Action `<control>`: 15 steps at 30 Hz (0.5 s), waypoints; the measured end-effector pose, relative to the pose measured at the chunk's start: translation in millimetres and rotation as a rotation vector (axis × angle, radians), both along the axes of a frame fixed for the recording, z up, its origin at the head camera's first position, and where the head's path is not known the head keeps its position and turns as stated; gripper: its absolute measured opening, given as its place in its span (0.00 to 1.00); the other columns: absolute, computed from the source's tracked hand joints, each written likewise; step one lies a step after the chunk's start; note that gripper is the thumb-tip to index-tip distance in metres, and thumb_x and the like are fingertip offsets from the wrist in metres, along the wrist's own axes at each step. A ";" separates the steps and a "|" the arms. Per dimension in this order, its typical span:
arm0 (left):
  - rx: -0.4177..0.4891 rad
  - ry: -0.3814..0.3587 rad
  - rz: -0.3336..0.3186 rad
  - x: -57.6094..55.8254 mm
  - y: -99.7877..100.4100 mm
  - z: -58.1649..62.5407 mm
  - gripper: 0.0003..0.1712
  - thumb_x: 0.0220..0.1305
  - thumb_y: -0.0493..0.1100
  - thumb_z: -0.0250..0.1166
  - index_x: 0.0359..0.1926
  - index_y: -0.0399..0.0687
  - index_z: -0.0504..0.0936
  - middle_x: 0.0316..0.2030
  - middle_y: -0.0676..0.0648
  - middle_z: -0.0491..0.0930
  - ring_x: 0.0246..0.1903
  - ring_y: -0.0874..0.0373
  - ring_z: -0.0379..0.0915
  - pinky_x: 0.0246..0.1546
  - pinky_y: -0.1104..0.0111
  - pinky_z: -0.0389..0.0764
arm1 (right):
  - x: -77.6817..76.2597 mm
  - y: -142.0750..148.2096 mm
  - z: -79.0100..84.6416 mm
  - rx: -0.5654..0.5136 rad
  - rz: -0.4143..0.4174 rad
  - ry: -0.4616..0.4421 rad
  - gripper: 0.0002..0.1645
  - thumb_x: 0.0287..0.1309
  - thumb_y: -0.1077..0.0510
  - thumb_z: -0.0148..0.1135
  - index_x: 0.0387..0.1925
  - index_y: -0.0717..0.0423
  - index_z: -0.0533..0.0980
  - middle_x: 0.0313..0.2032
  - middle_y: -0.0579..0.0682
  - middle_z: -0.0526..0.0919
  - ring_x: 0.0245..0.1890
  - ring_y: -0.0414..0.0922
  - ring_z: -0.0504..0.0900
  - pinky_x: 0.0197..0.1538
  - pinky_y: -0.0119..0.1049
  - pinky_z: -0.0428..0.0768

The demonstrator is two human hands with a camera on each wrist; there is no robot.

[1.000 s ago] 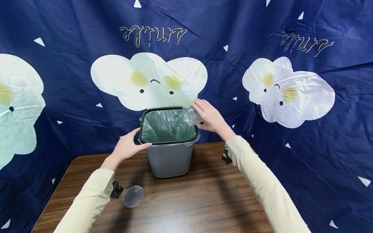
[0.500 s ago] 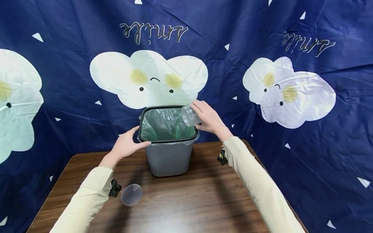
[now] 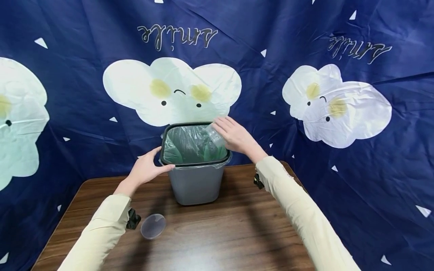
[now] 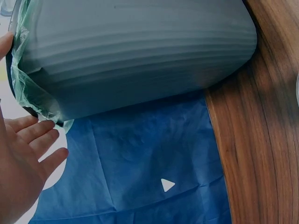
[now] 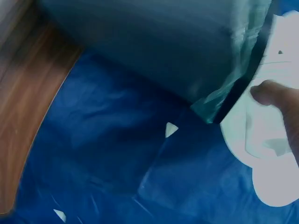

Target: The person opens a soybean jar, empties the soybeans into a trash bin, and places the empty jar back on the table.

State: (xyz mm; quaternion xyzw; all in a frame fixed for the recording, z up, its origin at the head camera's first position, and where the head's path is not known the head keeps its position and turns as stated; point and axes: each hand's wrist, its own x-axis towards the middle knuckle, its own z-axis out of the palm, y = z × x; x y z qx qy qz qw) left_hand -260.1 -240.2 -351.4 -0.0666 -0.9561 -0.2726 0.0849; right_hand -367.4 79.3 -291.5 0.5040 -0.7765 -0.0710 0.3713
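Note:
A grey trash bin (image 3: 194, 188) with a black rim stands upright at the back of the table, lined with a thin greenish plastic bag (image 3: 184, 141). My left hand (image 3: 145, 169) rests against the rim's left front corner, thumb along the front and fingers at the side. Those fingers (image 4: 39, 135) look straight and spread in the left wrist view. Over the bin's right side, my right hand (image 3: 234, 135) grips a clear plastic jar (image 3: 214, 136), tilted with its mouth toward the bin. The right wrist view shows the thumb (image 5: 271, 95) beside the jar, past the rim.
On the brown wooden table (image 3: 210, 241), a round clear lid (image 3: 153, 226) lies near my left forearm. A dark blue curtain (image 3: 264, 90) printed with white clouds hangs right behind the bin and along both sides.
My right hand has shifted a little left with the jar, further over the bin's opening, and the jar tips more. The left hand keeps its place at the rim.

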 end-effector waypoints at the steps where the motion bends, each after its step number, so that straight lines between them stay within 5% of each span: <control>1: 0.000 -0.001 -0.001 -0.2 0.0 0.3 0.57 0.48 0.70 0.60 0.66 0.34 0.55 0.61 0.31 0.61 0.57 0.35 0.60 0.55 0.42 0.59 | 0.3 0.5 -0.7 0.035 -0.005 0.010 0.46 0.33 0.59 0.69 0.59 0.66 0.64 0.58 0.61 0.68 0.61 0.54 0.63 0.67 0.43 0.51; 15: 0.011 0.016 0.002 -1.9 -1.4 -1.9 0.57 0.47 0.70 0.61 0.66 0.34 0.56 0.61 0.32 0.61 0.57 0.35 0.60 0.54 0.42 0.60 | -2.1 8.4 -1.3 -0.033 -0.024 0.015 0.47 0.32 0.57 0.71 0.59 0.65 0.64 0.59 0.61 0.68 0.62 0.54 0.63 0.67 0.43 0.53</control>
